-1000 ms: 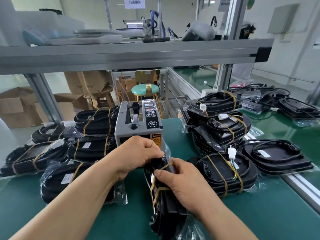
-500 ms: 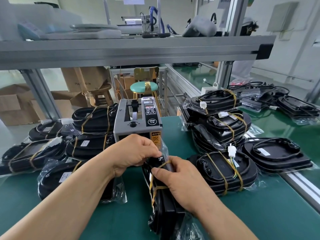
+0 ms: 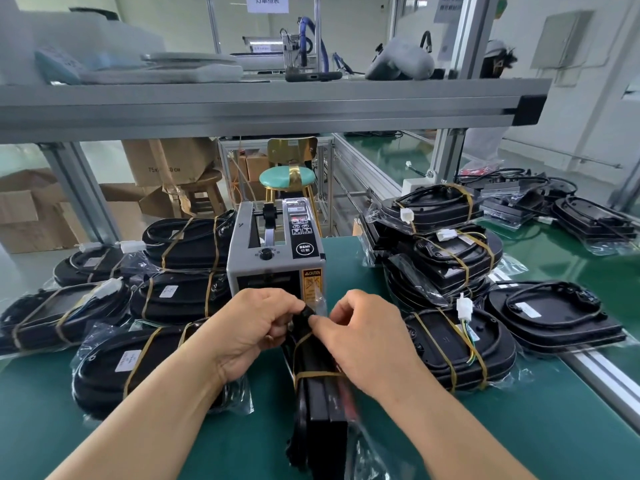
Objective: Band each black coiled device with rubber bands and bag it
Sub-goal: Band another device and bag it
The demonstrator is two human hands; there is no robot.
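Holding one black coiled device upright on its edge over the green mat, long side running back toward the body. Pinching its top end with the left hand, thumb and curled fingers closed on the black rim and on a flap of clear bag sticking up just past the fingertips. Pinching the same top end from the opposite side with the right hand, thumb and forefinger closed on it, other fingers loosely bent above. Just below the right fingers, wrapped around the device, two yellowish rubber bands, one slanting, one straight across. Farther down, near the wrists, more crumpled clear film around the device's lower end. Directly beyond the fingertips, just behind the bag flap, a grey tape dispenser. Left of the left fingers, a pile of bagged devices, each banded; right of the right fingers, another banded one in its bag, with a taller stack behind it.
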